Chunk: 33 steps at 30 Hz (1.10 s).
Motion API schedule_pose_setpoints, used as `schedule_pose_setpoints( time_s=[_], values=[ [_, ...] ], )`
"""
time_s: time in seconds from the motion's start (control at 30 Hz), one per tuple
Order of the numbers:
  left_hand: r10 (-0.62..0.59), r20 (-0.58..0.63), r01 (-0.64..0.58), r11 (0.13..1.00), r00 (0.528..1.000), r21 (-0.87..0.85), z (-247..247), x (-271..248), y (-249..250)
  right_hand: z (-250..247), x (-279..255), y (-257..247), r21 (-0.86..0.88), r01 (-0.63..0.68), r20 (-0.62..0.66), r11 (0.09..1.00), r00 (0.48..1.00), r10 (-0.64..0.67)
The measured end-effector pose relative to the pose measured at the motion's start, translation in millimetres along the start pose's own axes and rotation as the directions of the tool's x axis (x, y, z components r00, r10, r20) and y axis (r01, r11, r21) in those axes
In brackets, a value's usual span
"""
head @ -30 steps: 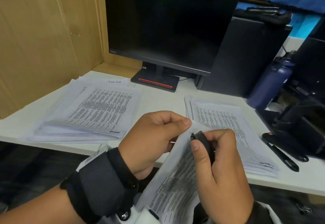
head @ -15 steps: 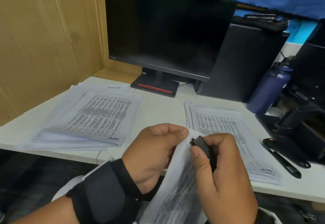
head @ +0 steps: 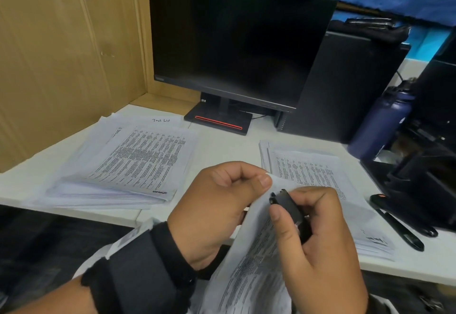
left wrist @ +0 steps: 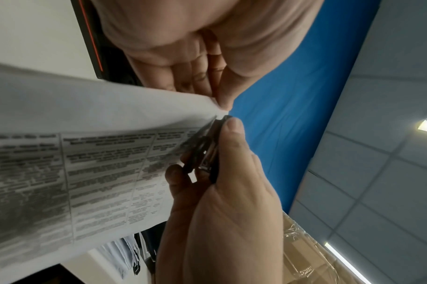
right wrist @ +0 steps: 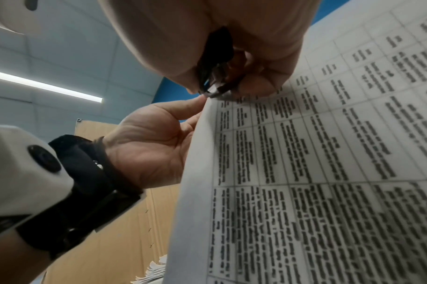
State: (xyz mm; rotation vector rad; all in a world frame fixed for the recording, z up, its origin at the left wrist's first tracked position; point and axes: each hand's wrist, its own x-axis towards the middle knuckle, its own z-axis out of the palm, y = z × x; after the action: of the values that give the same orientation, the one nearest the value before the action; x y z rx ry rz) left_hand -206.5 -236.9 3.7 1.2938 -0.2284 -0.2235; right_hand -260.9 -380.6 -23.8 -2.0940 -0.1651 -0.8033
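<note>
While the printed sheets hang over the near edge of the tabletop, the left hand pinches their top corner between thumb and forefinger, its grip clamped on the paper. The right hand has its grip curled round a small black tool, whose tip meets that same corner, just beside the left thumb. A left paper stack and a right paper stack lie toward the tabletop's left and right edges, before a dark monitor.
</note>
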Motion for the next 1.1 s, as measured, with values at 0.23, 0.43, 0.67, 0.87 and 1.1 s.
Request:
schedule_pose_setpoints(
  time_s=[0.23, 0.43, 0.67, 0.87, 1.1],
  values=[
    [0.022, -0.075, -0.021, 1.0, 0.997, 0.009, 3.9, -1.7, -6.2, 2.2, -0.5, 1.4, -0.023, -0.007, -0.019, 1.0, 1.0, 0.006],
    [0.012, -0.086, -0.014, 1.0, 0.996, -0.014, 3.8, 0.0, -10.1, 0.3, 3.3, 3.9, 0.012, -0.036, 0.037, 0.999, 0.999, 0.036],
    [0.026, -0.088, -0.025, 1.0, 0.996, 0.006, 2.0, 0.8, -5.0, 8.4, -0.7, 4.9, 0.073, -0.011, -0.018, 0.997, 1.0, 0.012],
    [0.06, -0.101, -0.056, 0.997, 0.993, 0.043, 2.1, 1.3, -7.7, 12.1, -2.7, 1.3, 0.059, 0.002, -0.085, 0.998, 0.996, 0.003],
    [0.235, -0.127, -0.224, 0.97, 0.964, 0.099, 1.6, -2.2, -8.6, 22.8, -6.8, -12.0, -0.027, -0.078, -0.123, 0.997, 0.99, 0.074]
  ],
)
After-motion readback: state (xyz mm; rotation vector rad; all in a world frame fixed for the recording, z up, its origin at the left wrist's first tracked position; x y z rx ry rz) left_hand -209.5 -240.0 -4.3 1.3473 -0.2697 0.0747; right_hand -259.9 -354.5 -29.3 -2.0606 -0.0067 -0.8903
